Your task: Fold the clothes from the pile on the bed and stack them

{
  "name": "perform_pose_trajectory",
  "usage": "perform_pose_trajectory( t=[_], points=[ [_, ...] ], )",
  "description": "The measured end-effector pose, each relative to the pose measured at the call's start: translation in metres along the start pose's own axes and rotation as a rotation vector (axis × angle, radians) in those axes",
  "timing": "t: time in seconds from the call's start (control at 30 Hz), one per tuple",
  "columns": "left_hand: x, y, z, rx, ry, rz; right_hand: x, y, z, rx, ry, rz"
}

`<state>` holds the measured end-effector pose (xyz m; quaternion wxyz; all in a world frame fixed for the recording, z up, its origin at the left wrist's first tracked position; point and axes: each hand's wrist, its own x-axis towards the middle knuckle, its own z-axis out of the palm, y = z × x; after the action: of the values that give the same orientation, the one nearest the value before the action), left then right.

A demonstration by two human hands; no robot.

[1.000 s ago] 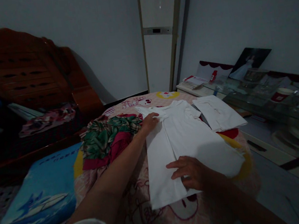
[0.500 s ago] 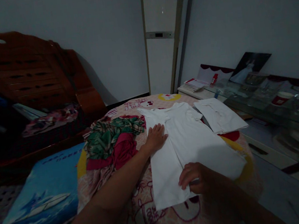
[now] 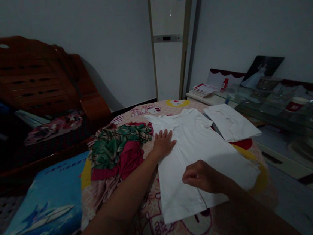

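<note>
A white T-shirt [image 3: 205,146] lies spread on the table, its collar away from me. A crease runs down its left part. My left hand [image 3: 163,144] rests flat on the shirt's upper left, fingers spread. My right hand [image 3: 201,176] is over the lower middle, its fingers curled into a loose fist, with no cloth visibly lifted in them. A folded white garment [image 3: 232,122] lies to the right of the shirt. On the left is a crumpled pile with a green plaid cloth [image 3: 114,143] and a dark pink cloth [image 3: 130,158].
A patterned pink tablecloth [image 3: 136,116] covers the round table. At right stands a glass-topped cabinet [image 3: 268,108] bearing a paper cup [image 3: 295,104], papers and a photo. A wooden bench [image 3: 34,82] is at left, with a blue printed box [image 3: 49,197] before it.
My right hand has moved up and slightly left from near the shirt's hem, and its fingers have curled closed. My left hand stays in place on the shirt.
</note>
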<state>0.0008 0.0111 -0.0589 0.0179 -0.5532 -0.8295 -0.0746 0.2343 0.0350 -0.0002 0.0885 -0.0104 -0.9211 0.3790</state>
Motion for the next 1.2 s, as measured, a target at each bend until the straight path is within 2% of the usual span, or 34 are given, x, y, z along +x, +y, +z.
perform_pose_trajectory(
  t=[0.2, 0.37, 0.5, 0.73, 0.93, 1.07, 1.2],
  points=[
    [0.008, -0.008, 0.001, -0.001, -0.01, -0.043, 0.036, 0.021, -0.007, -0.138, 0.131, -0.089],
    [0.012, -0.013, 0.002, 0.009, -0.005, -0.042, 0.045, 0.059, 0.018, -0.248, 0.247, -0.154],
    [0.012, -0.014, 0.004, 0.005, 0.012, -0.039, 0.04, 0.076, 0.036, -0.328, 0.318, -0.181],
    [0.015, -0.015, 0.005, 0.017, 0.007, -0.033, 0.039, 0.08, 0.035, -0.349, 0.32, -0.17],
    [0.009, -0.008, 0.0, 0.007, 0.058, -0.002, 0.039, 0.08, 0.034, -0.292, 0.329, -0.154],
    [0.008, -0.005, -0.004, -0.014, 0.003, 0.069, 0.038, 0.081, 0.033, -0.252, 0.333, -0.155],
    [0.01, -0.007, -0.002, -0.001, 0.001, 0.071, 0.037, 0.079, 0.03, -0.233, 0.305, -0.135]
  ],
)
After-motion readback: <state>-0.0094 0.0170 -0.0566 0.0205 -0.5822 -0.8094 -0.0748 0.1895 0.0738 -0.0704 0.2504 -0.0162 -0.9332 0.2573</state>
